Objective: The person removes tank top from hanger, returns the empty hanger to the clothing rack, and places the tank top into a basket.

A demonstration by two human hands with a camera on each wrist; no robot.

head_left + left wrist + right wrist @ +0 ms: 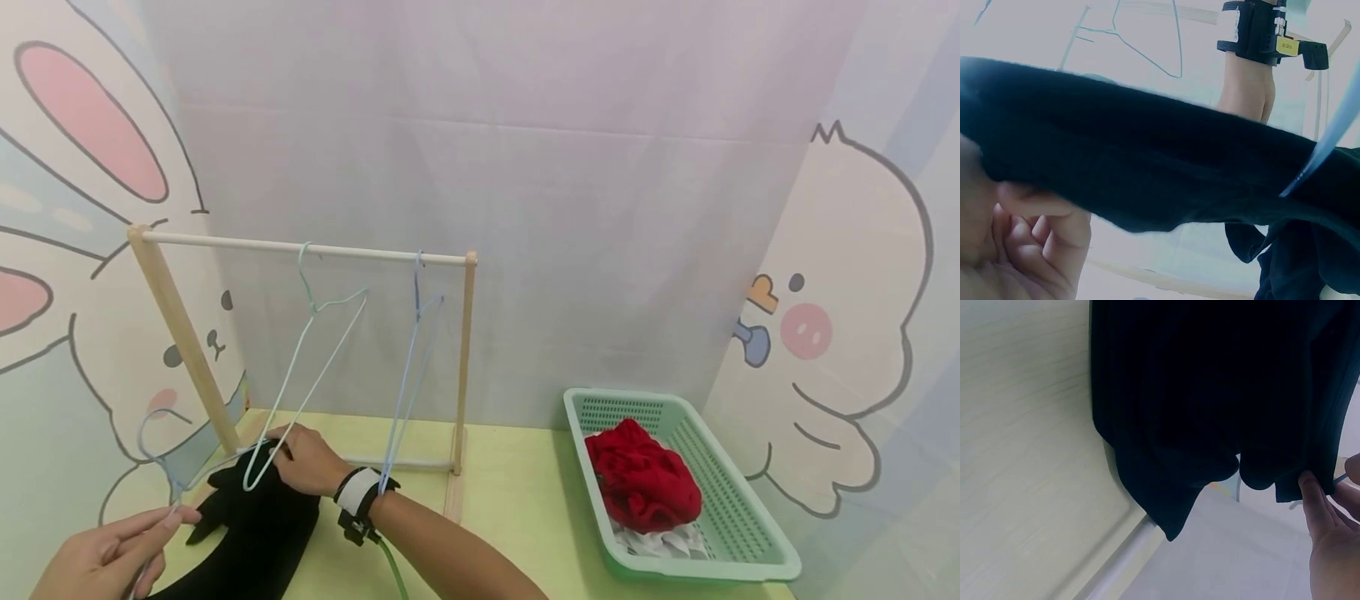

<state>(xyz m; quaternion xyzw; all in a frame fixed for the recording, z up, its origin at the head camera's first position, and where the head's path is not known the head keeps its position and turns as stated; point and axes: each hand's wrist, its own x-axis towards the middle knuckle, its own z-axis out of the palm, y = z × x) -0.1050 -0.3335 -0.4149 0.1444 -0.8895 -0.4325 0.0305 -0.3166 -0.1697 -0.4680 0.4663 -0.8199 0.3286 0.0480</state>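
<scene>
My left hand (112, 554) pinches a pale blue clothes hanger (153, 442) just below its hook. One arm of that hanger reaches toward a black garment (262, 517), which drapes over the table's left side. With thumb and fingers, my right hand (311, 460) grips the garment's upper edge near the hanger's far end. In the right wrist view, the right hand (1335, 550) pinches a corner of the dark cloth (1210, 394). The cloth (1147, 150) crosses the left wrist view above the curled left fingers (1054, 244), covering part of the hanger.
A wooden rack (465, 350) stands behind the hands. From its rod hang a mint green hanger (288, 375) and a blue hanger (405, 383), both close to the right arm. A green basket (738, 492) on the right holds red cloth (645, 483) atop white cloth (660, 542).
</scene>
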